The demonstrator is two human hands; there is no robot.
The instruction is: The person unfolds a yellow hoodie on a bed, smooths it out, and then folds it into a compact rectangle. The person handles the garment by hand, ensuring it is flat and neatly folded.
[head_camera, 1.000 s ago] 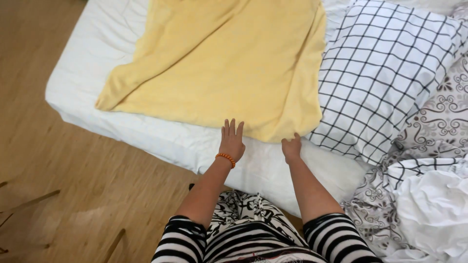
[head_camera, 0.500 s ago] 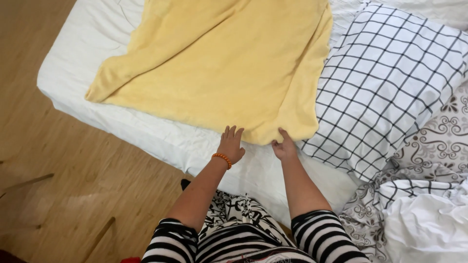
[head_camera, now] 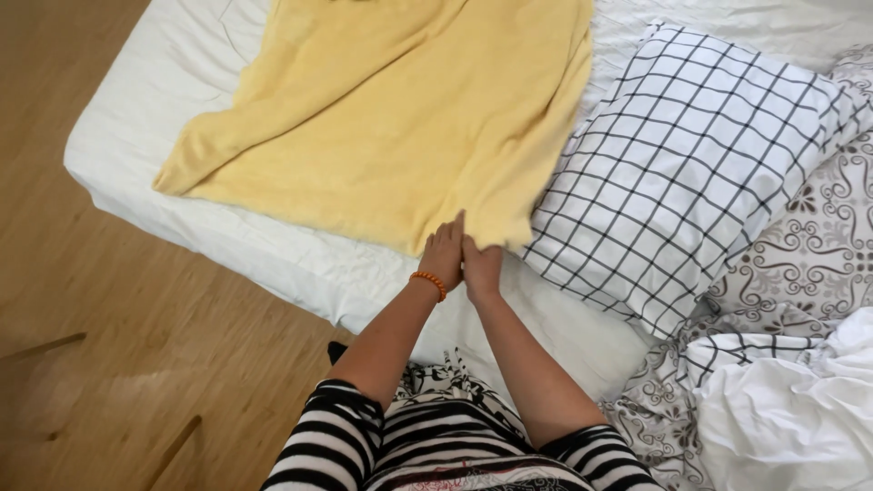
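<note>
— Where's the blanket, and what are your hands doing with it?

— The yellow blanket (head_camera: 391, 118) lies spread over the white bed (head_camera: 273, 264), its near corner hanging toward me at the mattress edge. My left hand (head_camera: 443, 255) and right hand (head_camera: 480, 266) are side by side and touching each other right at that corner. The left hand's fingers are straight, laid on the cloth. The right hand looks curled under the hem, but I cannot tell from up here whether it is pinching the fabric or only resting on it.

— How do you reckon it will handle?

— Soft and limp, I'd judge. It's a fleecy, napped cloth that lies in loose ripples and folds over on itself at the far left corner. Light, not slippery, nothing fragile about it. It will sag wherever it isn't held, so corners and the hem are the places to take hold.

— What's around it?

— A plump pillow (head_camera: 691, 164) in white with a black grid, touching the blanket's right edge. Beside that, rumpled bedding (head_camera: 800, 255) with grey scrollwork. The sheet is smooth cotton, faintly creased. The wooden floor (head_camera: 82, 318) runs along the left.
</note>
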